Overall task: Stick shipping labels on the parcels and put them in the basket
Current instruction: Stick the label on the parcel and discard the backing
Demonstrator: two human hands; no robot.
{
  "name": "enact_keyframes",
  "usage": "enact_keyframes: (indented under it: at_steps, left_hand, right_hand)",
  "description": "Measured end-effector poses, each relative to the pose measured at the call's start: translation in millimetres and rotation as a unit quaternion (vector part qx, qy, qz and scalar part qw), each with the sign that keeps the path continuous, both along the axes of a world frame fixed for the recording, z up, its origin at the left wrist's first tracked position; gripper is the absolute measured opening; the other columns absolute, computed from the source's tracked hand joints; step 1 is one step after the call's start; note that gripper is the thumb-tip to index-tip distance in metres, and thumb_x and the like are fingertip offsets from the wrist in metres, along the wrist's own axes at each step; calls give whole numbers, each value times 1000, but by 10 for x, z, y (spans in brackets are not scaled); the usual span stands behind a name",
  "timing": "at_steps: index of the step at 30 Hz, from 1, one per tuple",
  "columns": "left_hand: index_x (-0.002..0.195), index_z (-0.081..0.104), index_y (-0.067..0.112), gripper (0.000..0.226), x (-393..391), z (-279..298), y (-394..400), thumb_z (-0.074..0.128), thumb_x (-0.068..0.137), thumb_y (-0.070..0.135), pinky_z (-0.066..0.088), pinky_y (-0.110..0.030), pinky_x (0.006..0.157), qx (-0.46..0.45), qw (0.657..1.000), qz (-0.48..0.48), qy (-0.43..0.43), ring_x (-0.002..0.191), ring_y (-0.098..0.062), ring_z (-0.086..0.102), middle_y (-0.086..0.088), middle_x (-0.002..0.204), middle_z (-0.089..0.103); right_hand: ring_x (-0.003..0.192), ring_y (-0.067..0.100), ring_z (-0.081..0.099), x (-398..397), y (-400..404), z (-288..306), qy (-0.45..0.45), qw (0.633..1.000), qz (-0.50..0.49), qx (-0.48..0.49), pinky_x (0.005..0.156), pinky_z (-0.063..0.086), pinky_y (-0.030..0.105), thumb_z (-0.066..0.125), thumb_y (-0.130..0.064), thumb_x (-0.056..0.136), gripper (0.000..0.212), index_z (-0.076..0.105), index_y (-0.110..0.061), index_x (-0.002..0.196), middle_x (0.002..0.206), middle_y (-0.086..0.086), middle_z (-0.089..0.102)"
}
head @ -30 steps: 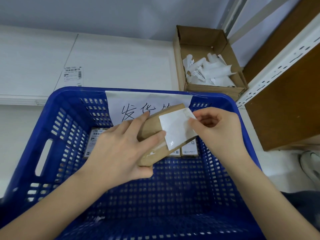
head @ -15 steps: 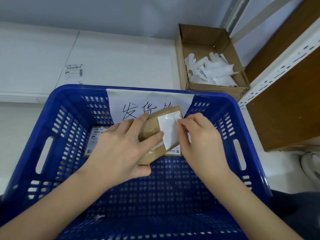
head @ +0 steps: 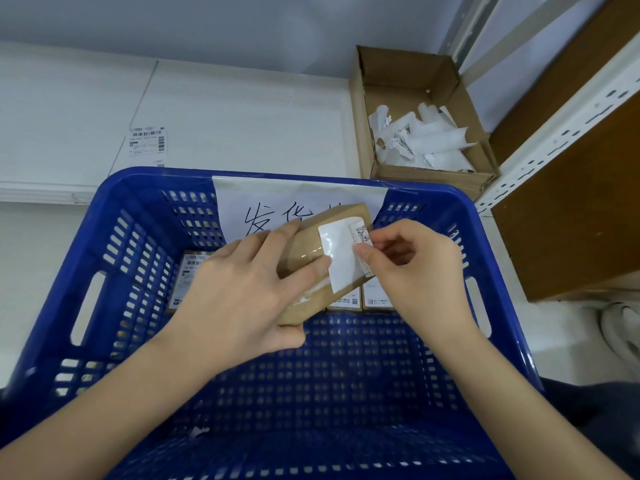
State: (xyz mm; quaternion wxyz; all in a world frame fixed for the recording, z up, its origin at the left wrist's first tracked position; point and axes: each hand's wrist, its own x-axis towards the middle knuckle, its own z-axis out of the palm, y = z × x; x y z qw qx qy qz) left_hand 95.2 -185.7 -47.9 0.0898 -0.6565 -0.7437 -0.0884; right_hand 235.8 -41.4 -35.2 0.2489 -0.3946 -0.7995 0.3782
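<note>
We see both hands over the blue basket (head: pixel 114 258); left hand (head: pixel 239 292) grips a brown parcel (head: pixel 304 258) from its left side, fingers curled over the top face, thumb under the near end; parcel held tilted above the basket floor, toward the far wall, not resting on anything we can make out; right hand (head: pixel 415 271) pinches the right edge of a white shipping label (head: pixel 337 254) between thumb and forefinger, other fingers curled in; label lies on the parcel's top face, its left part flat and blank-looking, its right edge lifted or folded with printed QR code showing; we cannot tell how much is stuck down; labelled parcels (head: pixel 375 297) lie flat on the basket floor along the far wall, partly hidden under the hands; another one (head: pixel 188 271) sits by the far left corner; a white paper sign (head: pixel 263 206) with handwritten characters is taped on the basket's far wall; beyond the basket, on the white table (head: pixel 242 116), a loose label (head: pixel 148 142) lies near the near edge; an open cardboard box (head: pixel 360 109) full of curled white backing strips (head: pixel 426 136) sits at the table's right end, beside the metal shelf upright (head: pixel 554 129).
</note>
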Motion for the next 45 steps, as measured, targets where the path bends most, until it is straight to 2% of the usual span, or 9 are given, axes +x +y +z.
enact_keyframes:
  at_steps: [9,13,15,18,21,27,35,40,45]
  left_hand:
    - [110,72,21,79,13,-53,-8,84,35,41,54,-41,60,-40,999,-2,7,78,-37,66,-24,118,62]
    - [110,72,21,80,16,-55,6,85,33,42,54,-41,58,-53,999,-2,-4,77,-37,66,-24,117,63]
    - [109,72,22,79,27,-27,21,84,34,42,54,-39,58,-47,999,-3,-7,76,-35,66,-23,117,64]
    - [112,70,22,79,31,-17,22,82,36,42,53,-38,59,-35,999,-5,-9,77,-35,66,-23,117,63]
    - [116,60,24,82,23,-24,7,81,39,43,53,-37,59,-28,1000,-4,-12,78,-34,65,-22,119,62]
    - [112,71,23,78,44,29,2,82,37,44,52,-36,56,-30,1000,3,-10,76,-34,66,-22,117,64]
    - [106,72,27,73,93,2,27,77,35,46,44,-29,49,-56,996,25,-57,65,-30,64,-17,113,65]
    - [111,49,30,72,107,1,18,62,43,48,34,-24,50,-26,996,35,-81,61,-26,61,-13,114,65]
    - [115,49,31,75,95,19,35,65,44,48,33,-23,51,-3,997,33,-67,65,-26,63,-14,117,64]
  right_hand:
    - [55,26,56,-61,-200,-239,-66,942,71,322,41,48,37,67,4,76,4,66,1,73,72,10,60]
    - [69,20,60,-11,-180,-187,-63,968,78,230,53,52,36,68,-7,81,4,69,-8,85,85,4,61]
    - [74,7,61,-17,-148,-97,-39,995,53,81,65,53,23,72,-15,82,13,65,-19,92,91,-5,61]
    - [78,-4,58,-30,-127,-56,-19,997,30,-68,65,47,9,75,-17,80,27,56,-23,98,85,-11,62]
    - [74,-3,59,-46,-143,-20,-11,996,40,-74,61,45,8,73,-15,82,16,62,-23,88,82,-12,65]
    - [68,3,61,-36,-98,16,33,995,39,-90,59,47,11,72,-10,82,15,64,-23,80,78,-8,67]
    - [61,24,56,-100,-252,-210,-17,954,75,291,49,48,40,62,-9,78,7,63,-4,73,73,7,59]
    - [61,30,56,-101,-244,-248,-2,939,106,326,49,49,39,53,-7,86,20,64,2,72,74,13,60]
    - [60,32,55,-114,-208,-223,29,922,94,375,51,48,41,64,9,77,8,65,2,71,73,16,60]
